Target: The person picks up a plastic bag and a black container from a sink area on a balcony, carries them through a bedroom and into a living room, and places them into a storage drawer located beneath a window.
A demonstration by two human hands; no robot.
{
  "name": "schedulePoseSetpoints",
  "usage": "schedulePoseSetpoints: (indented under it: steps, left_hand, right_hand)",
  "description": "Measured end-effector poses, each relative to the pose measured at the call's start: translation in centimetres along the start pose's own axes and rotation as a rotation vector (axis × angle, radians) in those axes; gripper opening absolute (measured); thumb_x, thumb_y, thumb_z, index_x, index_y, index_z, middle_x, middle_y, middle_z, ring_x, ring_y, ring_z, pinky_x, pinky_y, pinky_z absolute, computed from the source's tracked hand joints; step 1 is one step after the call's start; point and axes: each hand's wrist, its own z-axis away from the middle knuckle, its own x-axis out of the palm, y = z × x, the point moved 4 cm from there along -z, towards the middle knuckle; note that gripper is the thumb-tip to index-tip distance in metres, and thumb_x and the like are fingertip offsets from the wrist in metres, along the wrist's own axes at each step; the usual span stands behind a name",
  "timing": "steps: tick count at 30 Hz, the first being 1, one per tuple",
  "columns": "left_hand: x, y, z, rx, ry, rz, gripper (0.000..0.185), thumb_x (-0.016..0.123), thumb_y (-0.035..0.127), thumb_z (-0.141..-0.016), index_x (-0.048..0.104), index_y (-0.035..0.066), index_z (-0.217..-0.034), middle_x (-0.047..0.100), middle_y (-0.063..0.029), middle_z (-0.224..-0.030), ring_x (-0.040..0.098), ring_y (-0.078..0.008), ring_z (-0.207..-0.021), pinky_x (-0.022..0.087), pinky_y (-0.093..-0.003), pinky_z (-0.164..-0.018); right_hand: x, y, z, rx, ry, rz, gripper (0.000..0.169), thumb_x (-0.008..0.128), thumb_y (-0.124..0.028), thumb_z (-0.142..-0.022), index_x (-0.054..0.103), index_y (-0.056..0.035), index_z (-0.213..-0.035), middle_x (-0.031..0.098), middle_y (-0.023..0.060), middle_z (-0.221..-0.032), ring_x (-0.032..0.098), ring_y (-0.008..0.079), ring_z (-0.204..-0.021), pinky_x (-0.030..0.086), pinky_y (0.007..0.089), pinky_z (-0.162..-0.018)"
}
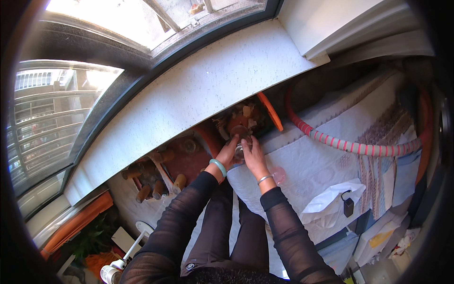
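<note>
My left hand point(227, 151) and my right hand point(254, 154) close around a clear container point(239, 152) from either side, above the near corner of a quilted cover. Its upper end is see-through and brownish, and my fingers hide much of its side. Whether anything is inside, I cannot tell. Just beyond it, below the windowsill, sits a dim cluster of brown and pale objects point(245, 113) that I cannot identify. A round, translucent pink piece point(278, 175) lies on the white quilted cover point(301, 156), to the right of my right wrist.
A pale windowsill point(198, 96) runs across beyond my hands. An orange panel point(270, 112) stands near it. At the right are a striped hoop point(347, 145), a white plastic bag point(333, 200) and a small black object point(348, 207). Several brown cylinders point(179, 183) stand at the left.
</note>
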Motion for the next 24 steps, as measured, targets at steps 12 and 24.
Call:
schedulePoseSetpoints:
  steps: [12,24]
  left_hand:
    - [0.4,-2.0,-1.3,-0.009,-0.029,0.272,0.048,0.031,0.043,-0.094,0.036,0.009,-0.128,0.046,-0.0126,-0.125,0.055,-0.0238,-0.103,0.047,-0.0391,-0.085]
    - [1.5,-2.1,-0.6,0.099,-0.015,0.226,0.038,0.039,0.015,-0.091,0.037,0.008,-0.129,0.050,-0.0102,-0.120,0.053,-0.0234,-0.104,0.042,-0.0353,-0.090]
  right_hand:
    - [1.2,1.7,-2.3,0.084,0.061,0.032,0.074,0.061,-0.040,-0.073,0.033,-0.0031,-0.129,0.041,0.0269,-0.121,0.043,0.0423,-0.111,0.040,0.0425,-0.091]
    - [-1.1,-2.8,-3.5,-0.168,-0.023,0.810,0.075,0.069,-0.024,-0.063,0.038,-0.0173,-0.130,0.040,0.0153,-0.123,0.046,0.0390,-0.101,0.044,0.0467,-0.083]
